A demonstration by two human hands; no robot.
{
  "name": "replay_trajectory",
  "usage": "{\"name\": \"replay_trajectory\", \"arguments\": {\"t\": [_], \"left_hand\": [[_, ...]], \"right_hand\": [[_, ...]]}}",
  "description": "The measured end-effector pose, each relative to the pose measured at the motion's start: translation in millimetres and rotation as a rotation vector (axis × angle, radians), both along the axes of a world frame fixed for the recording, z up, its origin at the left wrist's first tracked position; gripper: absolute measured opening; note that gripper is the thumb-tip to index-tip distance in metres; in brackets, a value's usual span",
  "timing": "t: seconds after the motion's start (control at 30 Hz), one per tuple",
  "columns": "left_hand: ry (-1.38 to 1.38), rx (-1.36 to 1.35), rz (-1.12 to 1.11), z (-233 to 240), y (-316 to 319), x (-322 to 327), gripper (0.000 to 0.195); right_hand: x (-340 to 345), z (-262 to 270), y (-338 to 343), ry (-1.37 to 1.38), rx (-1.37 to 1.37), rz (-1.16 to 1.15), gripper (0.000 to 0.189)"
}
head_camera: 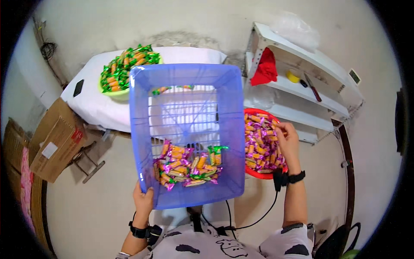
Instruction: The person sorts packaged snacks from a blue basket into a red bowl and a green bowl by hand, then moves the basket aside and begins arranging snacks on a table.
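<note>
My left hand (143, 197) grips the near left corner of a blue plastic basket (190, 202) with a slatted bottom. Purple-wrapped snacks (176, 163) and a few green-wrapped ones (216, 155) are heaped at its near end, and two green-wrapped pieces (161, 90) lie at the far end. To the right, a red round basin (267, 176) is full of purple-wrapped snacks (258, 142), partly hidden behind the basket. My right hand (288, 139) is at the basin's right side with bent fingers touching or just above the snacks; whether it pinches one is unclear.
A white-covered table (93, 106) bears a light-green basin (118, 94) heaped with green-wrapped snacks and a black phone (78, 87). At right, a white shelf unit (291, 97) holds a knife (313, 87), yellow tape (293, 76) and red cloth (266, 68). Left stands a cardboard box (56, 142). A black cable (258, 220) hangs near my body.
</note>
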State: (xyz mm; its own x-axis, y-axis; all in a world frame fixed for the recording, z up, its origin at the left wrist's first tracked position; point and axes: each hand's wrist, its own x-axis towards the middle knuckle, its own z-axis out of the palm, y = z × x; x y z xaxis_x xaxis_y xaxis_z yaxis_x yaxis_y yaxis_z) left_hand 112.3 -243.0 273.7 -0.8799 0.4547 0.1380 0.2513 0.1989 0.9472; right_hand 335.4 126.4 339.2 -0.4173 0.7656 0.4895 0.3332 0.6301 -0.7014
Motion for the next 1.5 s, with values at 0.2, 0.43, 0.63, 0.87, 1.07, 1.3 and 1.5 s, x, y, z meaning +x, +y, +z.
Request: {"name": "replay_trajectory", "arguments": {"t": [0.2,0.43,0.63,0.87,1.07,1.3,1.5], "left_hand": [[-0.058,0.034,-0.014,-4.2,-9.5,-5.4,0.039],[-0.047,0.068,-0.018,-3.2,-3.6,-2.3,0.036],[-0.020,-0.015,-0.023,4.9,-1.6,-0.5,0.039],[-0.106,-0.009,-0.015,-3.1,-1.7,-3.5,0.040],[-0.053,0.040,-0.021,-5.9,-5.2,-2.4,0.042],[-0.067,0.105,-0.025,-11.7,-2.8,-1.6,0.044],[-0.062,-0.045,-0.024,-16.9,-14.9,-9.9,0.044]], "right_hand": [[-93.0,0.9,-113.0,-0.226,0.041,0.872,0.017],[-158.4,-84.5,-108.0,-0.800,0.487,0.638,0.014],[-167.4,-100.7,-106.6,-1.068,0.819,0.523,0.012],[-117.2,-15.8,-118.9,-0.711,0.572,0.476,0.010],[-9.1,35.7,-46.9,-0.396,0.270,0.128,0.020],[67.6,-61.3,39.2,-0.683,-0.018,-0.266,0.021],[28.9,-62.6,23.6,-0.460,0.136,-0.188,0.017]]}}
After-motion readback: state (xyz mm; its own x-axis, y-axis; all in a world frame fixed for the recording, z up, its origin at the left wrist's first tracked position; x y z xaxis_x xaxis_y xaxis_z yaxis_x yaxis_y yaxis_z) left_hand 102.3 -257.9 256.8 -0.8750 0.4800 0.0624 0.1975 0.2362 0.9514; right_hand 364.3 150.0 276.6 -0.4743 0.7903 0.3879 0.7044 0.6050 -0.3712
